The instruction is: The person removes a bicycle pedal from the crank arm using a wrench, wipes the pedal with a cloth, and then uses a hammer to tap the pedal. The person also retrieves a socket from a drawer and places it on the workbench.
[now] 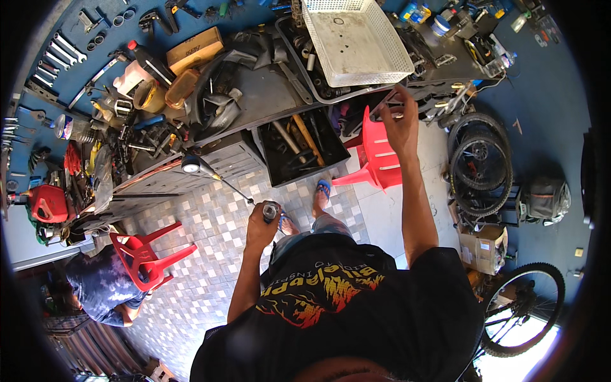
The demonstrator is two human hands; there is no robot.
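While your left hand [259, 228] wraps round a round-topped object [270, 210] above the tiled floor [210, 267], keep it steady; your right hand [402, 127] half-curls near the white basket [366, 77], any hold unclear.

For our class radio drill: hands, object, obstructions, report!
Left hand grips dark object. Right hand near white basket, grip unclear. Open drawer juts out ahead.

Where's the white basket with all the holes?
In the head view, the white basket is at the top, just right of centre, beyond the person's right hand and farther back than the open black drawer.
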